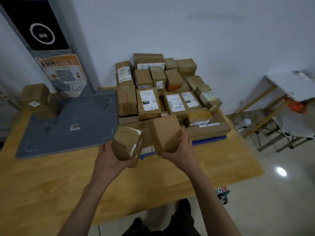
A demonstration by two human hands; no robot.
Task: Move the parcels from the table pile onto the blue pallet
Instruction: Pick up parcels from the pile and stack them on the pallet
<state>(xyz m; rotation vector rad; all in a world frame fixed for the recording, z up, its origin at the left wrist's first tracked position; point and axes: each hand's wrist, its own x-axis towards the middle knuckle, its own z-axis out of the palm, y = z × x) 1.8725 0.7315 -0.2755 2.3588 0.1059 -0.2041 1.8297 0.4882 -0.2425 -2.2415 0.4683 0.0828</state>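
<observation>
My left hand (109, 160) grips a small brown parcel wrapped in clear tape (127, 143), held above the wooden table (51, 184). My right hand (179, 150) grips a plain cardboard parcel (167, 133), tilted, over the near edge of the blue pallet (209, 139). The two held parcels are side by side, just apart. The pallet lies at the table's back right and is almost hidden under a stack of several brown parcels (167, 92), many with white labels. Two more parcels (37, 99) stand stacked at the table's left.
A grey scanner base plate (71, 123) with a tall post (56, 48) fills the table's left middle. A white wall stands behind the stack. To the right, off the table, are a metal-framed rack (272, 120) with bags and the tiled floor.
</observation>
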